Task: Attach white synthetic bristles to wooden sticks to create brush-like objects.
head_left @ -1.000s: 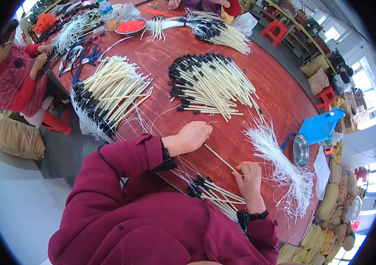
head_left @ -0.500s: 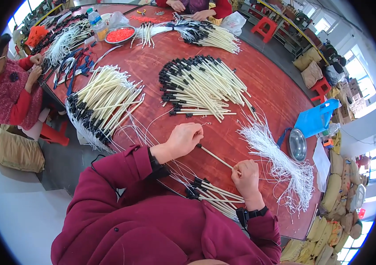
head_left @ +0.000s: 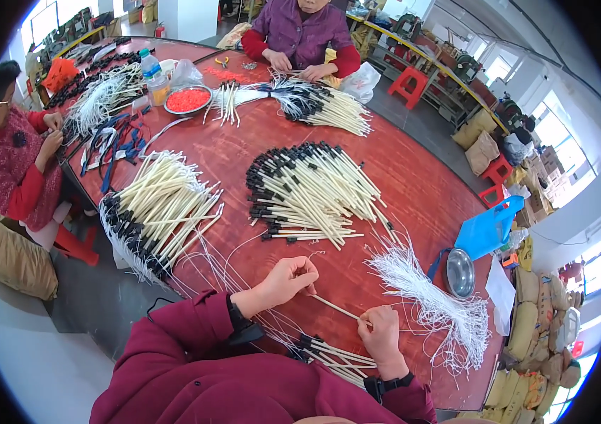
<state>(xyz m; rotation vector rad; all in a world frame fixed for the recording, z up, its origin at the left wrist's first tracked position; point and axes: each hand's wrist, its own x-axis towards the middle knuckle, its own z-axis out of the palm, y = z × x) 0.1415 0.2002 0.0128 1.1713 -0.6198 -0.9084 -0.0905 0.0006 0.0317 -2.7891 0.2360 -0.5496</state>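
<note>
A thin cream rod (head_left: 336, 307) slants between my hands above the red table. My right hand (head_left: 381, 332) pinches its right end. My left hand (head_left: 283, 284) is closed at the other end, and its fingers hide the rod's black tip. A fine white thread shows just above those fingertips. Beyond my hands lies a large pile of cream rods with black ends (head_left: 314, 191). A smaller group of such rods (head_left: 336, 357) lies against my body. To the right spreads a bundle of white cords (head_left: 431, 300).
Another rod pile (head_left: 166, 208) with white cords lies to the left. A metal bowl (head_left: 460, 273) and a blue container (head_left: 487, 230) stand right. Farther back are a dish of red pieces (head_left: 187, 99) and a bottle (head_left: 152, 76). Two people work at the table, left and far side.
The view has tilted up, showing more of the person opposite. My left fingers have come onto the rod's black end, which earlier showed bare beside them. The right hand keeps its pinch.
</note>
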